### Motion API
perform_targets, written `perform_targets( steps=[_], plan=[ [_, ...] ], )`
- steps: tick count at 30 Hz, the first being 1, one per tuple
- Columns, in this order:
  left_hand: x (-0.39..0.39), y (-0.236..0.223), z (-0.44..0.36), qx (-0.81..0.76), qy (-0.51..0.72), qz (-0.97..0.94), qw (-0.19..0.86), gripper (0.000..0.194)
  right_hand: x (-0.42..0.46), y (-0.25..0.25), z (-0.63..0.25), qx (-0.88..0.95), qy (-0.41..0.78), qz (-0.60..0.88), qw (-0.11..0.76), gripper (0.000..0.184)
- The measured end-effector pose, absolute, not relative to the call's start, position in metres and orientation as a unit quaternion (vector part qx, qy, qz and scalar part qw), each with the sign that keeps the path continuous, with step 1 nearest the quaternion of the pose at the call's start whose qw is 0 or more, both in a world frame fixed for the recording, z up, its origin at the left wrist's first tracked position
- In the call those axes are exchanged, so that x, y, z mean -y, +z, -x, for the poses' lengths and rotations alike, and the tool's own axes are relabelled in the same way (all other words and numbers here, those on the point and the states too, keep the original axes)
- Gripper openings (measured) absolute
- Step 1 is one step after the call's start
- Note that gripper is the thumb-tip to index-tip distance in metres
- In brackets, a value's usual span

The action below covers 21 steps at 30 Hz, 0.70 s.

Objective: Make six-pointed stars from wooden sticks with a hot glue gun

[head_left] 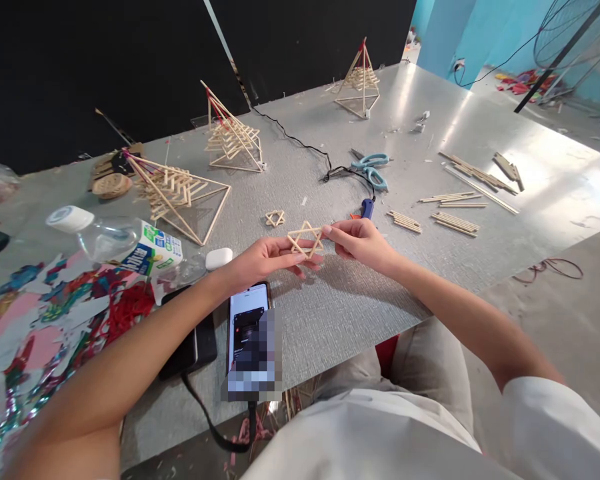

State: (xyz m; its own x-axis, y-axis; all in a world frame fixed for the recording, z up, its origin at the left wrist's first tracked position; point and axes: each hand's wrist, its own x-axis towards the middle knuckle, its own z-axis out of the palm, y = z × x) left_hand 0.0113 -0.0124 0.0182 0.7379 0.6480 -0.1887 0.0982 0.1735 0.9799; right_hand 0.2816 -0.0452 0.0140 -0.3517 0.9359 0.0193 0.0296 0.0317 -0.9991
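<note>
A six-pointed star made of thin wooden sticks [305,239] is held above the grey table [360,293] between both hands. My left hand [263,260] supports it from below and the left, fingers curled under its edge. My right hand [360,243] pinches its right point with thumb and fingertips. A smaller stick star [275,218] lies on the table just behind. Two phones [247,333] lie under my left forearm, one with a lit screen and a cable.
Three stick pyramids [180,193] [230,137] [360,83] stand at the back. Blue scissors [373,167], a blue-handled tool [367,208] on a black cable and loose stick bundles [455,220] lie to the right. A plastic bottle [125,243], a white case [219,258] and coloured scraps [55,313] lie left.
</note>
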Motion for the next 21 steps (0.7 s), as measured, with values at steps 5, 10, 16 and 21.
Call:
perform_targets(
  steps=[5,10,16,21],
  plan=[
    [0.0119,0.0179,-0.0111,-0.305,0.206,-0.608,0.703,0.051,0.0447,0.0148,-0.2794,0.593,0.575,0.39,0.407,0.065],
    [0.012,0.0167,-0.0114,-0.308,0.197,-0.615,0.699,0.047,0.0421,0.0103,-0.2756,0.568,0.575,0.403,0.43,0.065],
    [0.0089,0.0161,-0.0087,-0.264,0.207,-0.588,0.736,0.043,0.0416,0.0107,-0.276,0.554,0.581,0.406,0.437,0.064],
    [0.0086,0.0156,-0.0076,-0.242,0.213,-0.591,0.74,0.038,0.0422,0.0128,-0.2761,0.553,0.579,0.402,0.444,0.065]
  ],
)
